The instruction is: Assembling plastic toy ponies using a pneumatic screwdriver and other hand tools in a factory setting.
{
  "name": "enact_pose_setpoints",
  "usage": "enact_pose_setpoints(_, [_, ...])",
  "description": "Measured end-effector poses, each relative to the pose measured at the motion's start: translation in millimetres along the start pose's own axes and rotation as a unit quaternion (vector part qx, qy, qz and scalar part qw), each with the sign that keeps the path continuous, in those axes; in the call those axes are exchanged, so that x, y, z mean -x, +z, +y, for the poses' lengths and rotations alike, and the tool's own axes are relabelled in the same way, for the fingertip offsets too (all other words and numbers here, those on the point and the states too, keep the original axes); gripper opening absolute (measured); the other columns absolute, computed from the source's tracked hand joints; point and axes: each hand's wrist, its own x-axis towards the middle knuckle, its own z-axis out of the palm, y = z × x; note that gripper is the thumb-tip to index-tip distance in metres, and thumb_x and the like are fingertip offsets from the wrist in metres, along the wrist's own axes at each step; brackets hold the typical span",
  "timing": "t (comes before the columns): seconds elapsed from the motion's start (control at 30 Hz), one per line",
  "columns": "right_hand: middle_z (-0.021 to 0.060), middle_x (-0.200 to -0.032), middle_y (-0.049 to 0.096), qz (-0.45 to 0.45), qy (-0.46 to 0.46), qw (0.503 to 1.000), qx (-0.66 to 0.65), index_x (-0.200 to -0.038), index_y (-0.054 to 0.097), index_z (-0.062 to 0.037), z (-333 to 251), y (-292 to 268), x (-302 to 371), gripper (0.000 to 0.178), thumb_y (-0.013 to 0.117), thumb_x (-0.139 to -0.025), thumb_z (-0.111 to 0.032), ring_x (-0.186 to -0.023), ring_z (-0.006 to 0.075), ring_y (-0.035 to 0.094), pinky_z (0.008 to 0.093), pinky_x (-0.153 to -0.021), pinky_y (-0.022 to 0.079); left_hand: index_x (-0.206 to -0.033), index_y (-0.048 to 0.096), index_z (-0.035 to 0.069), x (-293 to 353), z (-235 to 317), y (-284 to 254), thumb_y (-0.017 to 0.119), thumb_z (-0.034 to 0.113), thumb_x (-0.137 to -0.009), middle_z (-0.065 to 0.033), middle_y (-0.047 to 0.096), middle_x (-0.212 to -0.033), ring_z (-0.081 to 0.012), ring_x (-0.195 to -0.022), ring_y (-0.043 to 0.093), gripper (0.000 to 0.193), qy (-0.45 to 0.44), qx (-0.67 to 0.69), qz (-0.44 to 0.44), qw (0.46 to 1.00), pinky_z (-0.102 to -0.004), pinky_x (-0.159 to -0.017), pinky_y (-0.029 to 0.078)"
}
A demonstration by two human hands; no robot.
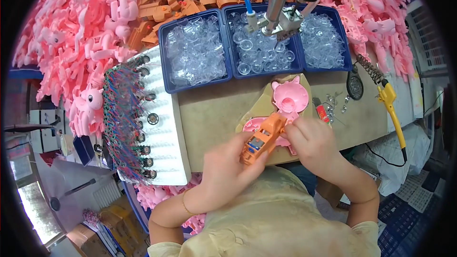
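Observation:
My left hand (pixel 226 169) grips an orange plastic toy housing (pixel 267 132), with fingers and thumb on either side of its lower end. Blue and metallic parts show inside an opening in the housing. At its upper right end, the fingers of my right hand (pixel 312 145) are pinched together; what lies between them is hidden. Just beyond both hands, a pink pony-shaped toy shell half (pixel 291 96) lies hollow side up in a tan holder (pixel 259 106). The housing and my hands cover part of the shell.
Blue bins (pixel 196 82) of clear plastic parts stand behind, under a metal tool head (pixel 281 21). A white foam tray (pixel 166 147) with wired round speakers is left. Pink toy parts (pixel 88 43) and orange housings (pixel 190 7) are heaped behind. A yellow screwdriver-like tool (pixel 389 100) lies right.

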Motion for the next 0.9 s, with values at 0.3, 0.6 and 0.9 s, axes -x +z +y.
enact_pose_setpoints(0.3, [0.0084, -0.071, 0.052, 0.1, 0.28, 0.896, -0.329, -0.082, 0.054, 0.0007, -8.0, 15.9, 5.3, 0.011, 0.057, -0.084, -0.01, -0.061, 0.0182, 0.052, 0.03, -0.052, 0.04, -0.111, 0.057, 0.003, -1.7, -2.8, 31.2, 0.072, 0.008, -0.069, -0.0111, 0.064, -0.086, -0.0236, -0.069, 0.062, 0.045, 0.103, 0.025, 0.105, 0.989, -0.0318, -0.061, 0.049])
enact_pose_setpoints(0.6, [0.0094, -0.087, 0.057, 0.094, 0.243, 0.921, -0.291, -0.094, 0.06, -0.0023, -4.6, -26.3, 7.4, 0.019, 0.066, -0.079, -0.012, -0.077, 0.0177, 0.055, 0.0295, -0.067, 0.044, -0.117, 0.057, 0.012, -3.0, -19.3, -1.9, 0.069, 0.009, -0.07, -0.0098, 0.064, -0.104, -0.0258, -0.084, 0.063, 0.049, 0.106, 0.062, -0.062, 0.99, -0.0322, -0.074, 0.049])
enact_pose_setpoints(0.9, [0.0072, -0.092, 0.055, -0.02, 0.002, 0.975, -0.22, -0.1, 0.062, -0.0044, 2.7, -32.9, 15.2, 0.035, 0.07, -0.074, -0.027, -0.081, 0.0254, 0.054, 0.0358, -0.072, 0.043, -0.115, 0.058, 0.008, 15.5, -10.3, 0.2, 0.071, 0.015, -0.071, -0.0099, 0.066, -0.091, -0.0229, -0.074, 0.064, 0.046, 0.167, 0.048, -0.092, 0.98, -0.0322, -0.065, 0.05])
